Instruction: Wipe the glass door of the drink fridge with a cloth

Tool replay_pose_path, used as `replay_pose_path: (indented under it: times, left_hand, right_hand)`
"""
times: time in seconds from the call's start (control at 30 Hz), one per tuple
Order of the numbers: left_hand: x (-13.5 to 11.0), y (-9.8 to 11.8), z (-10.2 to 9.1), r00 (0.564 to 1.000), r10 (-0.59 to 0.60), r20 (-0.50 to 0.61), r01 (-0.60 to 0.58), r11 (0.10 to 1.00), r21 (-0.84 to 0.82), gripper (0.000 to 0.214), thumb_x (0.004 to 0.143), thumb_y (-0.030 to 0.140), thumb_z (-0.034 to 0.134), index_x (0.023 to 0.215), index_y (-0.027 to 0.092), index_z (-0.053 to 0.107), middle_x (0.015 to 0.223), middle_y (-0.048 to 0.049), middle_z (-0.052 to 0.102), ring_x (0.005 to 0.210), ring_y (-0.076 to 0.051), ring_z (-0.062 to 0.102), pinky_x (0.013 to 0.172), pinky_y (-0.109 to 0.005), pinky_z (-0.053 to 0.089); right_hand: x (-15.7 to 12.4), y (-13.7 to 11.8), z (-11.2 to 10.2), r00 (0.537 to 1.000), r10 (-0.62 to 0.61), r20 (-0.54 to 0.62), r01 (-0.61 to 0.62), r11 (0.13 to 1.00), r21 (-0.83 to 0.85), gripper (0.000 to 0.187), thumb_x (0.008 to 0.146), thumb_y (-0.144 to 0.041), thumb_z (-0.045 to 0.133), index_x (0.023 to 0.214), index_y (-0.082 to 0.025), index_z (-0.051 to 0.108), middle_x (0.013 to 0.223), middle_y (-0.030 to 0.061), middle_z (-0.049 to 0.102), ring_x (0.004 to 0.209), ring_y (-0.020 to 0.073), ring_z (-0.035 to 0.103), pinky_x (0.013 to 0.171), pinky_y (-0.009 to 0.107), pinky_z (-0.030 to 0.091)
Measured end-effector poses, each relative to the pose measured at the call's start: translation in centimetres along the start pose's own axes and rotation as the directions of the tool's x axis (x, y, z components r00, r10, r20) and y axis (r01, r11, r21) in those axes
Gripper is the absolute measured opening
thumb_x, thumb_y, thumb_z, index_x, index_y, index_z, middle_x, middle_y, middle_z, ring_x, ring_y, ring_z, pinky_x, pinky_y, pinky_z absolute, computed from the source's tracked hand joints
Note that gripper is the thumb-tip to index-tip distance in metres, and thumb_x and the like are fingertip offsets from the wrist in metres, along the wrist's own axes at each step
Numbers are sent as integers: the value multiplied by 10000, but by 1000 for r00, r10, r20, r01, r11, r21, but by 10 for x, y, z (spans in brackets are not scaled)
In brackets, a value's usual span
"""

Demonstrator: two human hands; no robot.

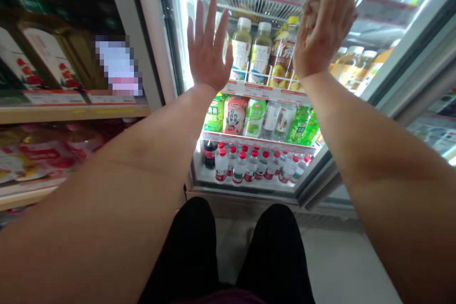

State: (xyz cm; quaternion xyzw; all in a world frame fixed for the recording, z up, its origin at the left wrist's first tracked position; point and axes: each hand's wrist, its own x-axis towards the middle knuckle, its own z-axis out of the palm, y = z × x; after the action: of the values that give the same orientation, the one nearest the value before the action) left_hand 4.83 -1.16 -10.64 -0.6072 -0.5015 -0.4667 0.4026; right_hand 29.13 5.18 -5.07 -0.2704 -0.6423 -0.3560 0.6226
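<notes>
My left hand (210, 52) is open with its fingers spread, in front of the left end of a fridge shelf of bottles. Just right of it stand two white-capped bottles (241, 52) with pale labels, and a yellow-capped brown bottle (283, 52). My right hand (326, 23) is raised at the upper right, before the upper shelves, its fingers curled together. A pale bit shows at its fingertips by the top edge, too unclear to name. Whatever the fingers hold is mostly hidden. Neither hand visibly grips a bottle.
Lower fridge shelves hold green and pink drink bottles (235, 115) and small red-capped bottles (240, 168). The fridge door frame (402, 90) runs along the right. On the left, a wooden-edged shelf (74, 113) carries large bottles (50, 52). My knees (274, 242) are below.
</notes>
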Motion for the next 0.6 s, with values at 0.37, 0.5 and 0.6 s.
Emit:
replay_pose_path:
  times: [0.37,0.5,0.6]
  left_hand:
    - [3,-6,9,999,12,-38,-10,999,40,628,1020,381,452,1598,187,302,1689,55,120,1565,-176,-70,1304,-421,-65]
    - [3,-9,13,999,8,-53,-5,998,56,646,1001,358,490,1601,211,300,1689,75,108,1565,-174,-63,1301,-423,-64]
    - [3,-14,19,997,38,-70,-30,994,102,662,987,317,481,1609,227,274,1689,110,42,1559,-157,-96,1297,-423,-65]
  right_hand:
    - [-8,0,3,997,56,-53,-56,998,6,571,1052,-336,213,1502,-60,429,1572,182,407,1474,266,303,1229,495,201]
    - [-12,-3,-4,940,-246,237,242,969,47,533,1038,-400,304,1522,-217,430,1597,66,414,1480,260,302,1226,505,212]
    - [-13,-3,-1,942,-223,252,214,975,64,540,1047,-418,226,1528,-254,408,1605,34,403,1488,251,281,1228,522,196]
